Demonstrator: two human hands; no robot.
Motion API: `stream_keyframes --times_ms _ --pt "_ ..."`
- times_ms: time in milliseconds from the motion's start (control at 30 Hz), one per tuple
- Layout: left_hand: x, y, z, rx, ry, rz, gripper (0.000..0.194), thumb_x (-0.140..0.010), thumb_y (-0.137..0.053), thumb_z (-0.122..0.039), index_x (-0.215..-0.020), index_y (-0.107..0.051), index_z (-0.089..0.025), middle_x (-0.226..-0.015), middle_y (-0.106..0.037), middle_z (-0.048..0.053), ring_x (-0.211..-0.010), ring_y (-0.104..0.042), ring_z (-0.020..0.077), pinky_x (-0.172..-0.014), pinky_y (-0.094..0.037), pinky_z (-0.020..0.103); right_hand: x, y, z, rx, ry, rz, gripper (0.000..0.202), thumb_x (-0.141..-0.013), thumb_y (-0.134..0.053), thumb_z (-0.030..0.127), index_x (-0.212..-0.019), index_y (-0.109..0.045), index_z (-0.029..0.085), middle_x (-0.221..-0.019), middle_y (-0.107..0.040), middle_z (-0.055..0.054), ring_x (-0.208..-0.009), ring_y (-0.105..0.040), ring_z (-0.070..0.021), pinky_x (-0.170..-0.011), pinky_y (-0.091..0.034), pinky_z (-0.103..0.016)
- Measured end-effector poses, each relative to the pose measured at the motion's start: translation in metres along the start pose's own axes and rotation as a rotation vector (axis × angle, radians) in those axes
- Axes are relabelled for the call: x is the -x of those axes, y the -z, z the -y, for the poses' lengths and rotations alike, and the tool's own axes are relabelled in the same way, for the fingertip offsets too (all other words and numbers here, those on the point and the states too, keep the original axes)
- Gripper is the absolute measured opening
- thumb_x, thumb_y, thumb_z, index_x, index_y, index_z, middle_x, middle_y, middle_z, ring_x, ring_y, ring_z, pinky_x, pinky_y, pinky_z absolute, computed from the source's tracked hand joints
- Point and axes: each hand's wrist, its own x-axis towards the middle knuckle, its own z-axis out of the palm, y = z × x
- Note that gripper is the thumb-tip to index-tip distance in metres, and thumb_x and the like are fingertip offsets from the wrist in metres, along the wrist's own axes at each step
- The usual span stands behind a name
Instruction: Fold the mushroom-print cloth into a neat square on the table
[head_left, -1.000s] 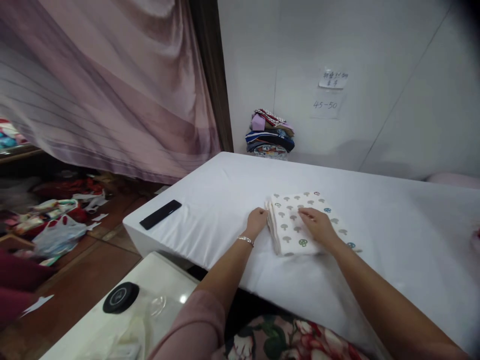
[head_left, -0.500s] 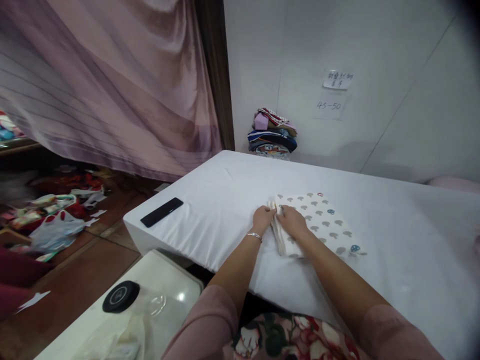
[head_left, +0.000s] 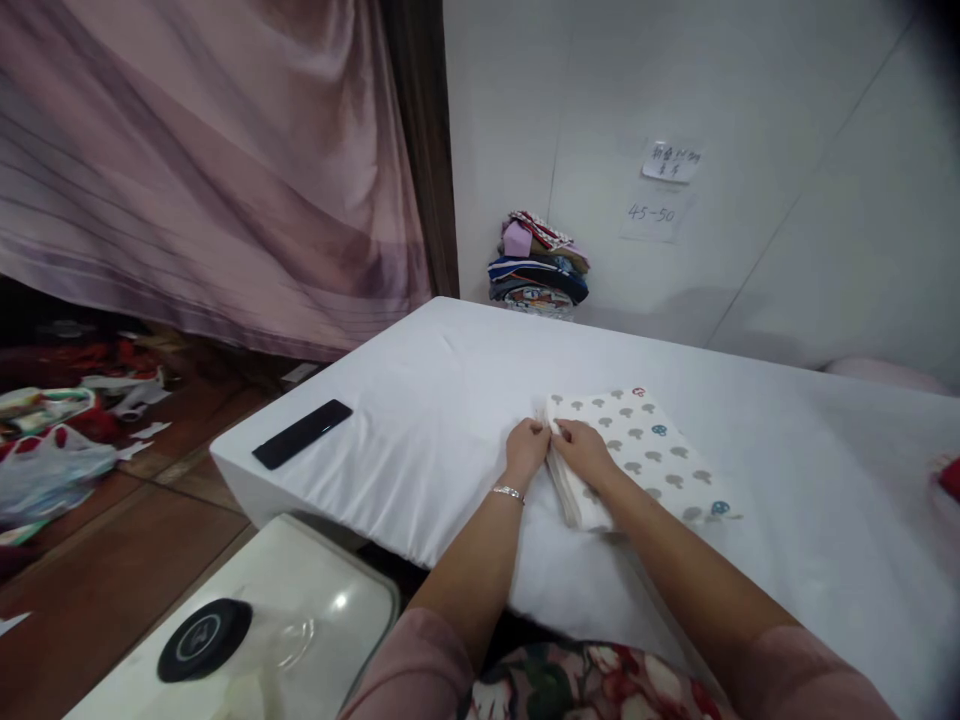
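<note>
A folded white cloth point(head_left: 637, 440) printed with grey, blue and red mushrooms lies on the white-covered table point(head_left: 420, 400), its layered edge toward the left. My left hand point(head_left: 527, 446), with a silver bracelet at the wrist, pinches that layered edge near its far left corner. Right beside it my right hand point(head_left: 581, 450) is closed on the same edge, the forearm crossing over the cloth's near part. The fingertips of both hands nearly meet, and what lies right between them is partly hidden.
A black flat slab like a phone point(head_left: 302, 434) lies on the table's left end. Behind stands a stack of folded fabrics point(head_left: 538, 265) against the wall. At front left is a white surface with a round black object point(head_left: 204, 640). Bags point(head_left: 56, 470) clutter the floor.
The view has shifted slightly, so the slab and floor clutter sit farther left. Both hands stay at the cloth's left edge, with only small finger movement.
</note>
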Motion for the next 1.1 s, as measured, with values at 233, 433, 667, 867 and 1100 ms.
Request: stream_keyframes --times_ms 233,433,667,867,1100 --pt "-0.006 0.0 -0.002 -0.011 0.027 -0.009 0.02 -0.08 -0.055 -0.03 -0.095 -0.062 -0.019 -0.091 -0.069 0.005 -0.084 -0.063 0.0162 -0.074 -0.044 0.025 0.005 0.004 -0.005 -0.171 -0.04 -0.041 0.029 -0.086 -0.044 0.031 -0.099 -0.066 0.018 -0.084 -0.065 -0.005 -0.082 -0.057 -0.0187 -0.076 -0.04 -0.028" --pt "-0.028 -0.002 -0.016 -0.205 -0.028 -0.025 0.029 -0.08 -0.053 -0.039 -0.097 -0.063 -0.018 -0.105 -0.065 0.01 -0.094 -0.061 0.02 -0.078 -0.044 0.028 0.023 0.002 -0.005 -0.229 0.104 -0.118 0.017 -0.081 -0.047 0.02 -0.084 -0.063 0.019 -0.08 -0.058 -0.003 -0.076 -0.053 -0.0167 -0.073 -0.041 -0.028" --pt "-0.05 -0.004 -0.019 -0.252 0.019 0.052 0.025 -0.081 -0.05 -0.037 -0.081 -0.067 -0.019 -0.091 -0.07 0.009 -0.085 -0.064 0.0205 -0.069 -0.043 0.027 0.04 0.0 0.011 -0.088 0.196 -0.027 0.01 -0.079 -0.049 0.014 -0.08 -0.058 0.018 -0.089 -0.058 -0.005 -0.087 -0.05 -0.0186 -0.082 -0.039 -0.03" --pt "-0.064 -0.002 -0.016 -0.215 0.077 0.123 0.05 -0.09 -0.032 -0.045 -0.077 -0.068 -0.015 -0.074 -0.07 0.01 -0.07 -0.065 0.0193 -0.063 -0.044 0.027 0.051 0.003 0.022 0.097 0.207 0.043 0.02 -0.083 -0.051 0.021 -0.1 -0.058 0.016 -0.104 -0.056 -0.009 -0.099 -0.046 -0.0225 -0.087 -0.035 -0.034" --pt "-0.053 -0.008 -0.027 -0.355 0.015 0.016 0.052 -0.088 -0.034 -0.055 -0.093 -0.065 -0.015 -0.101 -0.068 0.016 -0.098 -0.061 0.0275 -0.078 -0.044 0.034 0.056 0.004 0.029 0.134 0.184 0.079 0.022 -0.084 -0.049 0.026 -0.101 -0.061 0.017 -0.109 -0.056 -0.01 -0.1 -0.046 -0.0236 -0.087 -0.036 -0.036"
